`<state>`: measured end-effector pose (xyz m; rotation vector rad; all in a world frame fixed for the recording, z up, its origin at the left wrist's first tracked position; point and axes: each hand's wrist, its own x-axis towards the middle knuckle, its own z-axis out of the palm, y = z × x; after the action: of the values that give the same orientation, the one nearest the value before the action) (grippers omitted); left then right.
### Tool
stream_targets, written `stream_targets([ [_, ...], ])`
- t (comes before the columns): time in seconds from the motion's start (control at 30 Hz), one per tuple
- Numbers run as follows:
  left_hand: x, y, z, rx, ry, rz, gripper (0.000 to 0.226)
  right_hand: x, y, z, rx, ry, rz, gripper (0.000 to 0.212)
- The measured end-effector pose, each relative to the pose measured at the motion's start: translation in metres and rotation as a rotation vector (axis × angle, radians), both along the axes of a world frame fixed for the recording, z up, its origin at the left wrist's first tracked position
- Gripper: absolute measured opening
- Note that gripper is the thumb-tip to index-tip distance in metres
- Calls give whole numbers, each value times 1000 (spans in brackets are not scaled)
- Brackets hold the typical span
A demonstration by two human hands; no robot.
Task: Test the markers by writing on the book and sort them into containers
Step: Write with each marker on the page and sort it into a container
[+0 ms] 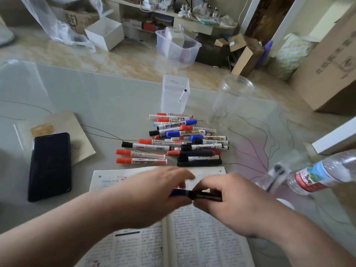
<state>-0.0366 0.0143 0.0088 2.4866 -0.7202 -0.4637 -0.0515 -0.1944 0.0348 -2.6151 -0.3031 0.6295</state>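
Over the open book (192, 237) both my hands hold one dark marker (207, 195) level. My left hand (154, 193) pinches its blue cap (178, 192); my right hand (227, 199) grips the barrel. Cap and barrel still touch. Beyond the book lies a pile of several markers (173, 141) with red, blue and black caps. Behind the pile stand a clear square container (173, 101) with one white marker (182, 95) in it and a clear round jar (231, 97), which looks empty.
A black phone (50, 166) rests on a tan notebook (77, 128) at the left. A plastic water bottle (317, 174) lies at the right. Boxes, a clear bin (177, 47) and shelves crowd the floor beyond the glass table.
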Motion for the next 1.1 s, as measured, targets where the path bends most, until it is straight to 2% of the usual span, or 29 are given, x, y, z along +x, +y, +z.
stream_targets([
  [0.07,-10,-6,-5,-40,74,-32,19,-2,-2,1,140,48,-49,12],
  [0.13,-16,-8,-10,-85,122,-3,12,-2,-10,1,321,114,-129,13],
  [0.27,-21,-11,-12,-287,286,67,8,-14,-21,-10,1022,381,-449,16],
  [0.33,-24,-18,-15,-448,400,87,14,-25,-14,-21,1176,410,-491,22],
  [0.43,-25,-29,-25,-586,499,138,21,-32,-5,-33,1131,297,-468,14],
  [0.5,-22,-32,-29,-565,522,149,23,-25,-9,-38,1111,229,-473,11],
  [0.6,-11,-26,-34,-282,471,155,46,-2,-21,-43,1065,77,-488,13],
  [0.67,-6,-19,-41,10,319,140,49,16,-28,-51,1018,-23,-537,12],
  [0.73,-3,-14,-47,193,162,111,50,33,-32,-62,946,-86,-570,8],
  [0.9,0,-11,-58,351,129,103,70,54,-25,-89,747,-25,-495,11],
  [1.0,-2,-16,-63,380,94,96,81,59,-19,-96,637,-98,-446,8],
  [1.1,-2,-17,-67,403,88,98,86,64,-15,-100,622,-119,-439,10],
])
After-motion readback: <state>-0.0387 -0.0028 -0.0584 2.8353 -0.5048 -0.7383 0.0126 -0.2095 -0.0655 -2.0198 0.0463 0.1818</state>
